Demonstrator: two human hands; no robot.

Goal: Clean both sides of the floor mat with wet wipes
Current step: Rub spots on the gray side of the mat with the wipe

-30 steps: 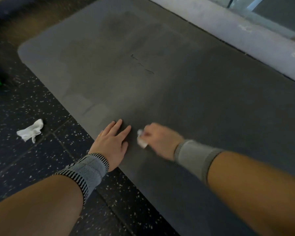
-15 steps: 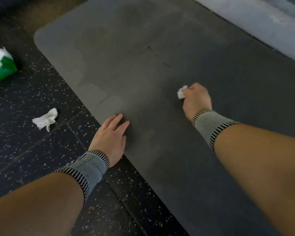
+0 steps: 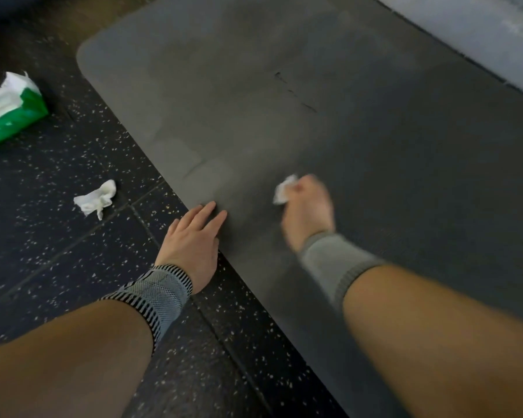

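- The floor mat point(image 3: 329, 122) is what I see first: a dark grey mat with rounded corners, lying flat on the floor and running from the top left of my view down to the lower right.
- Its surface looks patchy, with darker and lighter areas, and there are a few short dark marks near the middle.
- My right hand point(image 3: 308, 206) is on the mat, close to its near edge, fingers curled round a crumpled white wet wipe point(image 3: 284, 193) that sticks out on the left side of the fist.
- That hand and wipe are blurred, so I cannot tell exactly how the fingers lie or whether the wipe touches the mat.
- My left hand point(image 3: 192, 239) lies flat with straight fingers together, the fingertips point(image 3: 215, 214) resting on the mat's near edge and the heel of the hand over the floor; it holds nothing.
- Both wrists wear grey knitted bands, the left one with black stripes.
- On the black speckled floor point(image 3: 58, 245) to the left of the mat lies a crumpled used wipe point(image 3: 95, 199), well apart from both hands.
- Further left sits a green wipes packet point(image 3: 9, 111), open, with white wipes showing at its top.
- A pale ledge point(image 3: 471, 31) runs along the mat's far side at the top right.
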